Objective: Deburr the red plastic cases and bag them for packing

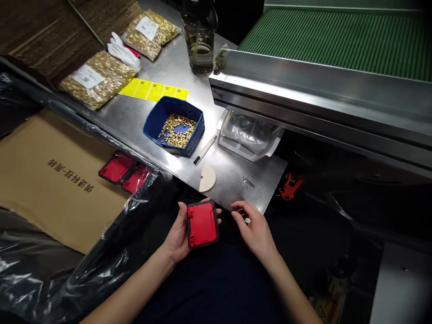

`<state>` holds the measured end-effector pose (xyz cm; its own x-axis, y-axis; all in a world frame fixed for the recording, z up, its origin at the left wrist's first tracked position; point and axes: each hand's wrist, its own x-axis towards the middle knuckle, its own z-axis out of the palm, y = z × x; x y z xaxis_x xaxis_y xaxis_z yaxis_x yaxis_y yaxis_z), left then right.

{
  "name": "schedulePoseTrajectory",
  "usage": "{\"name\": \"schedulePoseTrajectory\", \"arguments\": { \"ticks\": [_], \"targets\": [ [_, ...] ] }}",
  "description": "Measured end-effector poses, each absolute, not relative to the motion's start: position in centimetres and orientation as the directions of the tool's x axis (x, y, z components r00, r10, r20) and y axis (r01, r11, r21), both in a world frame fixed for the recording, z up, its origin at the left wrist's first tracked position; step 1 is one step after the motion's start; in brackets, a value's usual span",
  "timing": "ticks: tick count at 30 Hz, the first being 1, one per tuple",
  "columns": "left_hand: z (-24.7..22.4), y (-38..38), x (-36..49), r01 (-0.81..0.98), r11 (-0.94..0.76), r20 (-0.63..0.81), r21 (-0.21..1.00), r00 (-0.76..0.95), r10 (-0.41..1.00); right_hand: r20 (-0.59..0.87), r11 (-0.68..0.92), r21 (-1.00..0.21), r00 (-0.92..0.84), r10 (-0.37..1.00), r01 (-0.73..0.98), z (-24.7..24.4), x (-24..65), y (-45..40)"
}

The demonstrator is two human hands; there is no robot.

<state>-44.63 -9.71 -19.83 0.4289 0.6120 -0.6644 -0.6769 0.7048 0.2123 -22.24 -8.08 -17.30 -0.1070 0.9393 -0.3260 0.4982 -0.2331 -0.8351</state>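
My left hand (178, 234) is closed around a red plastic panel with a black rim (203, 225), gripping it by its edges with the red face up. Two small raised, perforated red parts sit along the panel's left side. To the right of it, apart from the panel, is my right hand (254, 229). Its fingers are bent, and a gap shows between thumb and forefinger. A small pale spot shows inside the curl; I cannot make out what it is. Beyond the hands, a blue bin (199, 135) holds many small brass-coloured pieces (175, 130).
On the metal table (229, 189) lie a knife-like tool (205, 150), a beige half-disc (207, 177), nail clippers (248, 182), a grey tray (236, 150), yellow labels (153, 91) and bags of brass pieces (97, 78). A conveyor (303, 85) stands right; more red panels (118, 167) lie left on cardboard (60, 180).
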Motion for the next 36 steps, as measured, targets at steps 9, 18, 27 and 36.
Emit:
{"name": "schedulePoseTrajectory", "arguments": {
  "ticks": [9,18,27,36],
  "targets": [
    [-17.8,-13.0,-47.1,-0.459,0.693,-0.586,0.556,0.375,0.718,-0.357,-0.054,-0.439,-0.119,0.926,0.897,-17.7,-32.5,1.9],
    [-16.8,-12.6,-49.4,-0.38,0.612,-0.533,0.694,0.3,0.791,-0.386,-0.083,-0.666,-0.248,0.889,0.741,-18.4,-28.5,0.2],
    [-16.3,-10.9,-50.3,-0.273,0.921,-0.595,0.276,0.704,0.387,-0.512,-0.449,-0.841,-0.172,0.842,0.303,-16.0,-20.5,-9.4],
    [-12.8,-10.9,-47.8,-0.458,0.86,-0.755,0.225,0.477,0.451,-0.493,-0.425,-0.828,-0.113,0.863,0.365,-13.6,-20.6,-13.0]
  ]
}}
